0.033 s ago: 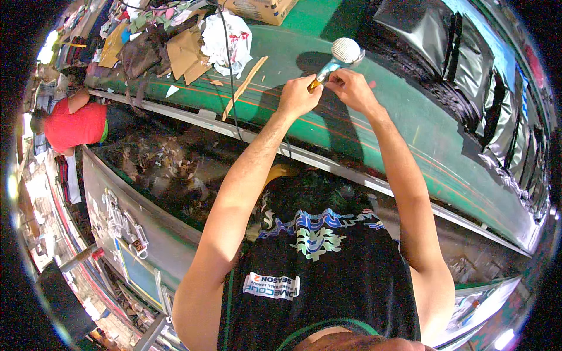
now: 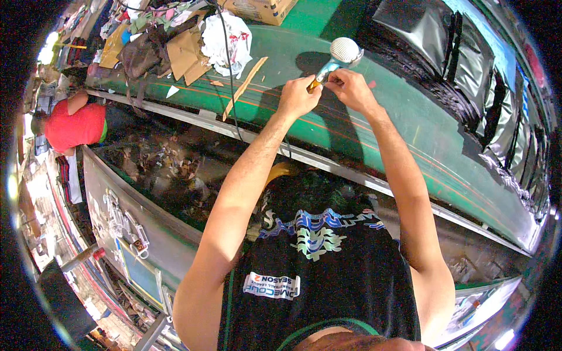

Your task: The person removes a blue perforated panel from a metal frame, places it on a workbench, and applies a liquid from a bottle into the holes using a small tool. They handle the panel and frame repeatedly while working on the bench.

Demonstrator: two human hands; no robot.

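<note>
Over the green conveyor belt (image 2: 410, 134), both my hands are raised together around what looks like a hand shower head (image 2: 344, 51). It has a round, white, dotted face and a blue, shiny handle with a yellow-orange end. My left hand (image 2: 299, 97) is closed round the yellow-orange end of the handle. Close beside it, my right hand (image 2: 353, 92) has its fingers pinched against the handle just below the round head. Its fingertips are partly hidden. The head points away from me, and a dark shadow falls on the belt beneath.
Cardboard scraps (image 2: 186, 57), a crumpled white bag (image 2: 227, 44) and mixed waste lie on the belt at far left. A thin cable (image 2: 231, 76) hangs down in front. Black plastic sheeting (image 2: 418, 35) lines the right side. A person in red (image 2: 75, 123) stands at left.
</note>
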